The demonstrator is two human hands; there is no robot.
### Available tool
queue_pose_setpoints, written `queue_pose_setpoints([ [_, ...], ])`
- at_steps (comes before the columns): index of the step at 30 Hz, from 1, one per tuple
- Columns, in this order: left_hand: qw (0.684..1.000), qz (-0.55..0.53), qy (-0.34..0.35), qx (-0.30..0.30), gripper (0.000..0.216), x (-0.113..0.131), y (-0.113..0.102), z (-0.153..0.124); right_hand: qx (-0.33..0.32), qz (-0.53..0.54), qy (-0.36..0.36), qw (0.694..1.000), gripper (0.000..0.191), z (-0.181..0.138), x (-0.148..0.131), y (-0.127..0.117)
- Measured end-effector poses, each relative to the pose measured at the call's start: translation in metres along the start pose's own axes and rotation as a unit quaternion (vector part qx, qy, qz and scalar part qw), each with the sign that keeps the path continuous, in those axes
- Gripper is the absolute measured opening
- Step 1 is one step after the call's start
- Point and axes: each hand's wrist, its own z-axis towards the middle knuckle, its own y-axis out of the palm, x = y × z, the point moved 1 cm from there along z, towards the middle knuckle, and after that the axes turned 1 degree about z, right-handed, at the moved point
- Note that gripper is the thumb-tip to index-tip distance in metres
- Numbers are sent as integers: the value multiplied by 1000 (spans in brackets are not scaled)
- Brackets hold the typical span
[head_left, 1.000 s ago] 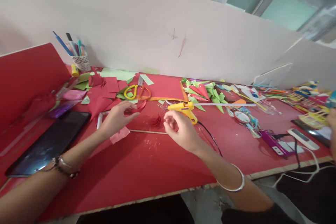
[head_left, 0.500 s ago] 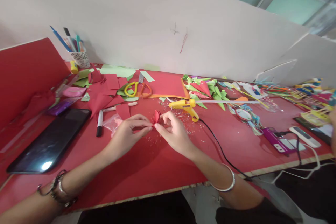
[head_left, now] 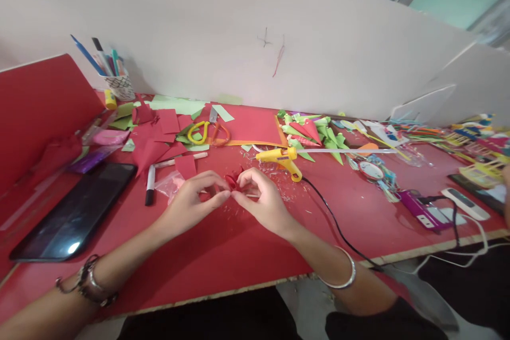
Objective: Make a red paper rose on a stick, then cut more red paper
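A small curled piece of red paper (head_left: 232,181) is pinched between the fingertips of both hands, above the red table (head_left: 223,260). My left hand (head_left: 198,195) grips it from the left side, thumb and fingers pressed together. From the right, my right hand (head_left: 261,199) holds it the same way, with the fingertips of both hands nearly touching. The fingers hide part of the paper. Just beyond my right hand lies a yellow hot glue gun (head_left: 279,156) with a long clear glue stick in its back. Small scraps litter the table around it.
Red paper pieces (head_left: 149,149), yellow-and-orange-handled scissors (head_left: 209,133) and a marker (head_left: 150,186) lie behind and left. A black phone (head_left: 75,212) rests at far left. Green and red paper cones (head_left: 311,130) sit behind the glue gun, whose black cord (head_left: 330,218) runs toward the right front edge.
The red paper has been turned and lowered between my fingers, and more of it is now hidden. My hands stay in nearly the same place, fingertips closer around it.
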Motion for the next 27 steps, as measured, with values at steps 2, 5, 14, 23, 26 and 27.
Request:
queue_pose_setpoints([
  [2,1000,-10,-4,15,16,1,-1,0,-5,7,-3,1000,17,-1,-1,0],
  [5,998,-49,-9,29,15,0,1,0,-27,-3,-11,1000,18,-2,-2,1],
  [14,996,-70,-34,44,12,-5,6,-1,-42,-44,-48,997,18,-4,-4,4],
  [23,997,-63,16,30,10,0,5,-1,-57,36,20,998,13,-5,-3,7],
  [26,997,-58,22,38,9,1,4,-2,-50,38,14,998,16,-6,-4,8],
  [27,997,-55,22,42,8,1,4,-2,-47,34,10,998,17,-6,-5,9],
])
